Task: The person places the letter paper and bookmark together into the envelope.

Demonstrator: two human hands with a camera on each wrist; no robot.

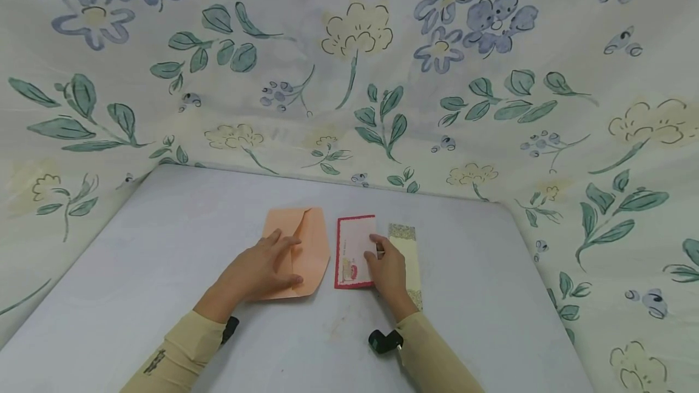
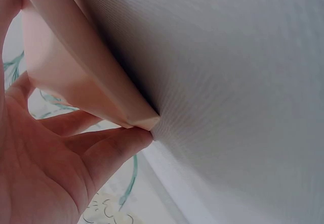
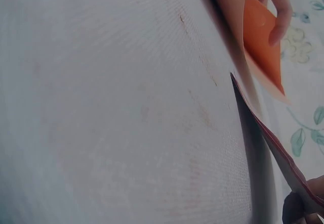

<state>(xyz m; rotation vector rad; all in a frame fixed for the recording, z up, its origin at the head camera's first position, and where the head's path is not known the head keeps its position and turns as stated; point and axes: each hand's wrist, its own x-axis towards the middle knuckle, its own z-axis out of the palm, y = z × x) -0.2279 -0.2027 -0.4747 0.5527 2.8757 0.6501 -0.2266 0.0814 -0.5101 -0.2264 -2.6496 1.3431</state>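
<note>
A peach paper envelope lies on the table under my left hand. Thumb and fingers spread over it and hold its raised edge, which stands off the table in the left wrist view. Its orange inside shows through the gaping opening in the right wrist view. To the right, a white card with a red border and a small printed picture is pinched at its right edge by my right hand. That card slants up from the table, its far edge low and close to the surface.
A pale yellow strip with glittery ends lies right of the card, partly behind my right hand. The white table meets a flowered cloth at its back and sides. A dark wrist camera juts out beside my right cuff.
</note>
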